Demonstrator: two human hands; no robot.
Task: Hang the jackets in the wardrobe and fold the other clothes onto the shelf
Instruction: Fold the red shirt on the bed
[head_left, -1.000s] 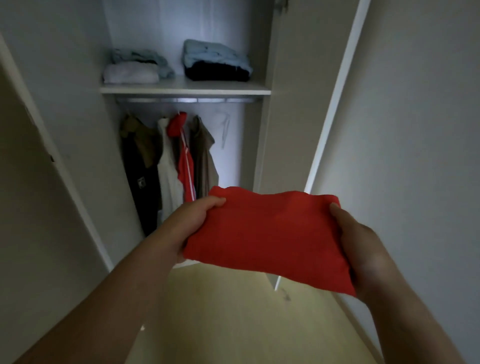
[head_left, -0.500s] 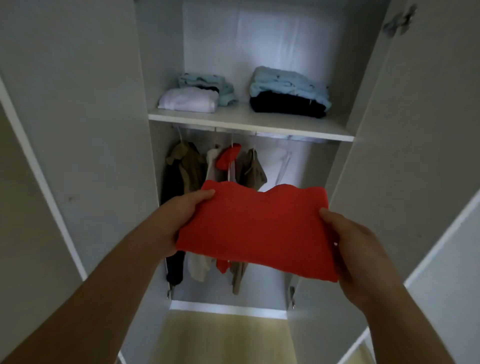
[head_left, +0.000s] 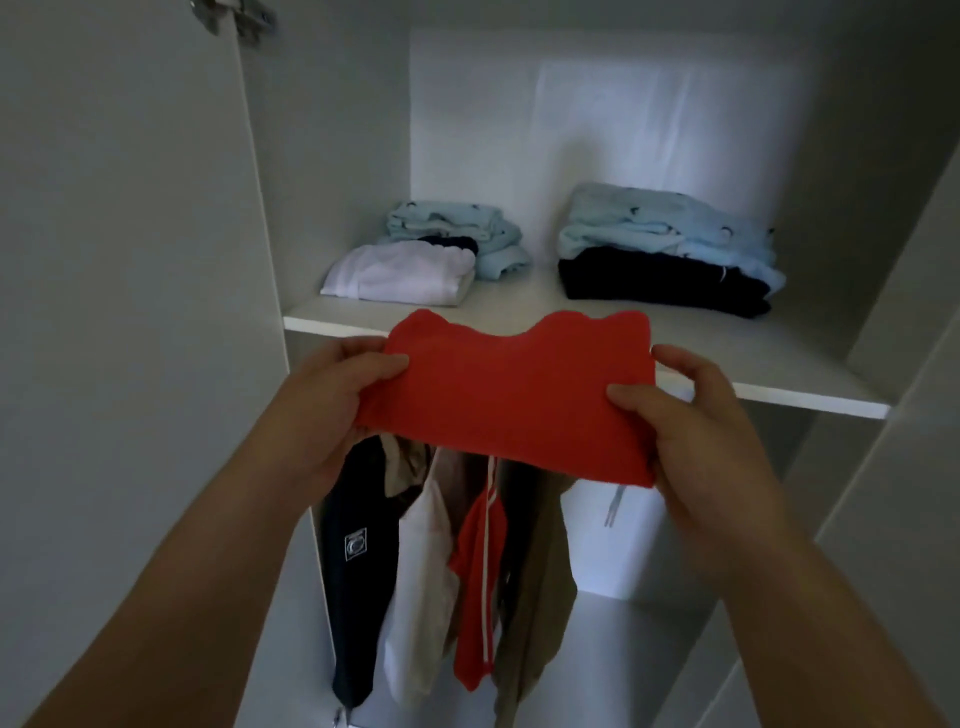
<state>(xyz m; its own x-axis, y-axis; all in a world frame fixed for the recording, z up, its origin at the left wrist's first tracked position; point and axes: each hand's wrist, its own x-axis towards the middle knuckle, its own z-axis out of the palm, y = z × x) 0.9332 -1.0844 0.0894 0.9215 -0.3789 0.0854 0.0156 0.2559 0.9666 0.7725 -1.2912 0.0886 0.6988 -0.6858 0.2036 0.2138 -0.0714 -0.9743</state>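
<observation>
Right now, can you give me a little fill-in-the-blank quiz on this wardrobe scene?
1. The folded garment held by the left hand and right hand is coloured ___.
2. On the shelf, the white garment lies at the ___ end.
3. The striped jacket hangs ___ the shelf.
4. The light blue garment at right lies on ___ of the dark garment.
Missing words: red, left, below, top.
</observation>
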